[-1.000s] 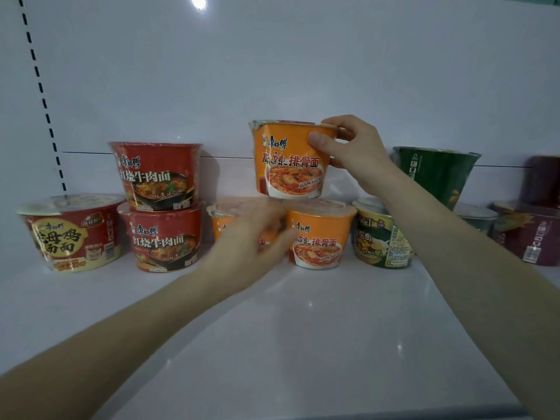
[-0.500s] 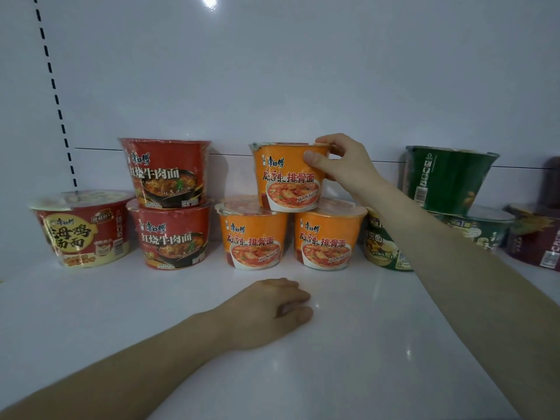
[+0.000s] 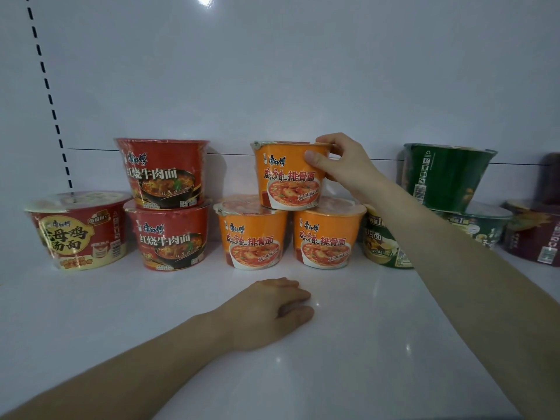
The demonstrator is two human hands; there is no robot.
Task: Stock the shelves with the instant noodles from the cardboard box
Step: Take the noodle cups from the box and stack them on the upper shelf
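Observation:
An orange noodle bowl (image 3: 285, 177) sits on top of two other orange bowls, the left one (image 3: 251, 234) and the right one (image 3: 327, 237), bridging their lids. My right hand (image 3: 342, 165) grips the top bowl's right rim, thumb on its front and fingers over the lid. My left hand (image 3: 266, 313) rests on the white shelf (image 3: 378, 344) in front of the orange bowls, fingers loosely curled, holding nothing. The cardboard box is out of view.
Two red bowls (image 3: 166, 204) stand stacked left of the orange ones, with a wide red-and-yellow bowl (image 3: 75, 231) further left. Green bowls (image 3: 445, 177) are stacked at the right, dark red ones (image 3: 536, 237) at the far right. The white back panel (image 3: 272, 71) rises behind them.
My right hand lowered the orange bowl onto the two orange bowls. My left hand drew back from the left orange bowl and came down on the shelf.

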